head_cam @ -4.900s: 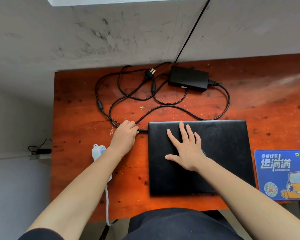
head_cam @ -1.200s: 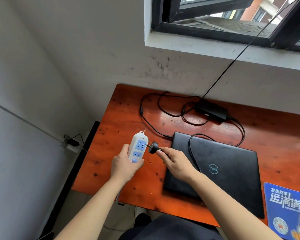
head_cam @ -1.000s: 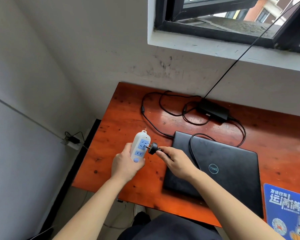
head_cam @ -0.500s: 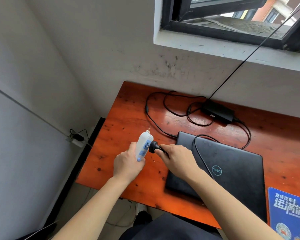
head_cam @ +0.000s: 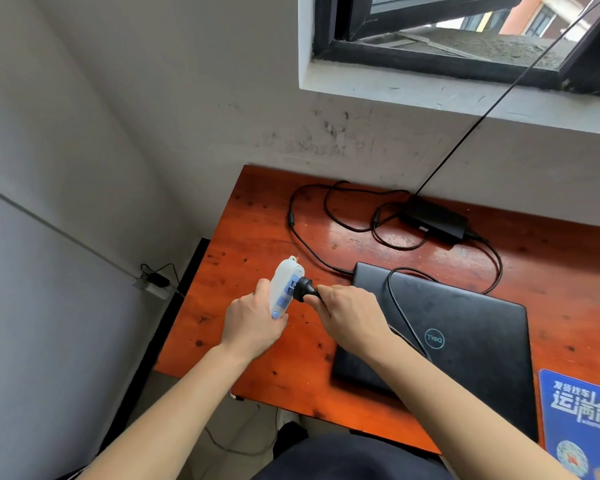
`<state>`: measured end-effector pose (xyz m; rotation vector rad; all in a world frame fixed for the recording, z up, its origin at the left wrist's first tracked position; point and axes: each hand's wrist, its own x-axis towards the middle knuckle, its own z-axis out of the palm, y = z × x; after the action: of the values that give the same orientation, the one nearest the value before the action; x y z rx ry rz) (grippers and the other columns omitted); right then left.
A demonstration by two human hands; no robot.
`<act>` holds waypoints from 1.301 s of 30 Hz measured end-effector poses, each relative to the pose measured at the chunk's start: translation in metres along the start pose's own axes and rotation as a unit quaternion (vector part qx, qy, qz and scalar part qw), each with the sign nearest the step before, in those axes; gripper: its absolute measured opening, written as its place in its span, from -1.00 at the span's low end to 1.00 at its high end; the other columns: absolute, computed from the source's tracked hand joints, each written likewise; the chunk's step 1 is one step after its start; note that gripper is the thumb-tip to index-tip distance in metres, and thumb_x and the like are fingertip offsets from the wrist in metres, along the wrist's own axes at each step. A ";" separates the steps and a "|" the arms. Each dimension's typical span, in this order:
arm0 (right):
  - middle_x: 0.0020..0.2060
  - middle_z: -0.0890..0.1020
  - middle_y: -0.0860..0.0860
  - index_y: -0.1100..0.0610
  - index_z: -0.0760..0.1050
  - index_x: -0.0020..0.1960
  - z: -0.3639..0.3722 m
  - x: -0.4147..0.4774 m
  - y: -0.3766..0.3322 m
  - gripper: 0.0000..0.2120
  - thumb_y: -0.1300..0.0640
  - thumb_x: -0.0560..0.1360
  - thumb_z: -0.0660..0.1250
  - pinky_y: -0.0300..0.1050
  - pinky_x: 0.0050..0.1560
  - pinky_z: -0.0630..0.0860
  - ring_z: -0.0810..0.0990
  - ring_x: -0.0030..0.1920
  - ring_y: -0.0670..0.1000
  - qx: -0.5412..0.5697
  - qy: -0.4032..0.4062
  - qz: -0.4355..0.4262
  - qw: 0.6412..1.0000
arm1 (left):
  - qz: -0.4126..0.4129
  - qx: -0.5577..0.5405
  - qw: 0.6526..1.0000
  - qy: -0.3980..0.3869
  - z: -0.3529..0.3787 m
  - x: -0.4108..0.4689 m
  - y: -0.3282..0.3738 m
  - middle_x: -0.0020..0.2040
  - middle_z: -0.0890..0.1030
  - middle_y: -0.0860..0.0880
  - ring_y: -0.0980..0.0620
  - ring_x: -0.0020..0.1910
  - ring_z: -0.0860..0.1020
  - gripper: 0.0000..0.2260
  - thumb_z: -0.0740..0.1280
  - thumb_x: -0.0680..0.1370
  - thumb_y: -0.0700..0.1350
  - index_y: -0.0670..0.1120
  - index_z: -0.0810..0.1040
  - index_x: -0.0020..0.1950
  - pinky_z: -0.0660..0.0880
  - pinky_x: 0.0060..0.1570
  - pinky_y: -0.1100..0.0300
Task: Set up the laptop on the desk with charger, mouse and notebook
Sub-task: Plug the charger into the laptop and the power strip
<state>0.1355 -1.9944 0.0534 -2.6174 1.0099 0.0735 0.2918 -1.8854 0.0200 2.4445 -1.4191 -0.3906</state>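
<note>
A closed black laptop (head_cam: 465, 334) lies on the orange-red wooden desk (head_cam: 257, 216). My left hand (head_cam: 253, 323) grips a white and blue power strip (head_cam: 282, 282) held on edge above the desk's left part. My right hand (head_cam: 347, 317) pinches the charger's black plug (head_cam: 303, 289), which is pressed against the strip's top socket. The charger's black brick (head_cam: 433, 220) rests by the back wall. Its cable (head_cam: 326, 216) loops over the desk, and one strand crosses the laptop lid. A thin lead enters the laptop's back left corner.
A blue printed mouse pad (head_cam: 582, 420) lies at the desk's right front. A black cable (head_cam: 499, 98) runs from behind the brick up to the window. A wall outlet with a plug (head_cam: 153, 282) sits low on the left wall. The desk's left edge drops to the floor.
The plug, held just short of the strip a second ago, now sits against its top socket. My left hand has turned the strip on edge. The view has drifted slightly left.
</note>
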 end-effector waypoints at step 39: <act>0.25 0.50 0.03 -0.10 0.48 0.39 0.045 0.004 0.064 -0.56 -0.26 0.66 0.07 0.05 0.25 0.43 0.46 0.33 0.08 0.238 0.039 0.224 0.944 | -0.071 -0.180 0.979 0.058 0.016 0.029 0.008 0.36 0.51 -0.12 -0.15 0.22 0.54 -0.48 0.39 0.58 -0.11 -0.04 0.28 0.49 0.57 0.10 0.02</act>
<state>0.0994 -2.0263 -0.0080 -1.9377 1.4298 -0.1520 0.2936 -1.9166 0.0059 2.2352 -1.0263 -0.4820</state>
